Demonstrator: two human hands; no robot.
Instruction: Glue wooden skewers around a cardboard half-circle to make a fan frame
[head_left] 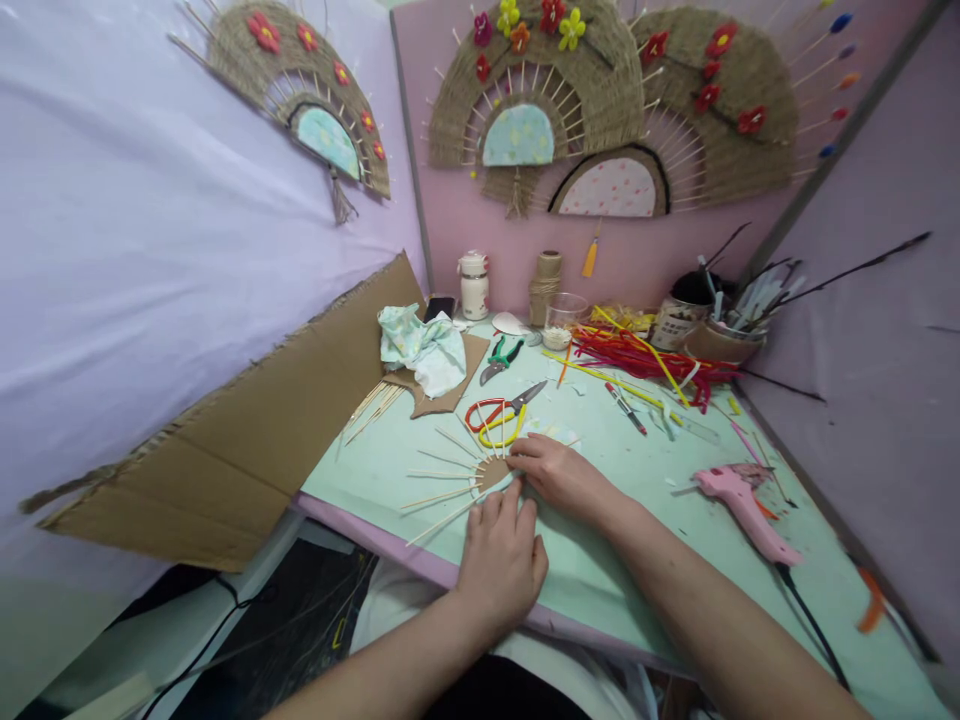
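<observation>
A small brown cardboard half-circle [493, 472] lies on the table with several thin wooden sticks [444, 474] fanning out from its curved edge. My left hand [501, 550] rests palm down at its near side, fingers stretched forward, the fingertips at its lower edge. From the right, my right hand [562, 474] has its fingers bent onto the half-circle's right end, gripping it there; the fingertips are partly hidden. Just beyond are scissors [501, 412] with one red and one yellow handle, their blades pointing away to the right.
A pink glue gun [750, 510] lies at the right with its cord. Green-handled pruners [501, 360], a patterned cloth [424, 348], red pipe cleaners [645, 358] and a twine spool [546, 285] stand farther back. Large cardboard [225, 430] leans at the left; decorated fans [540, 130] hang behind.
</observation>
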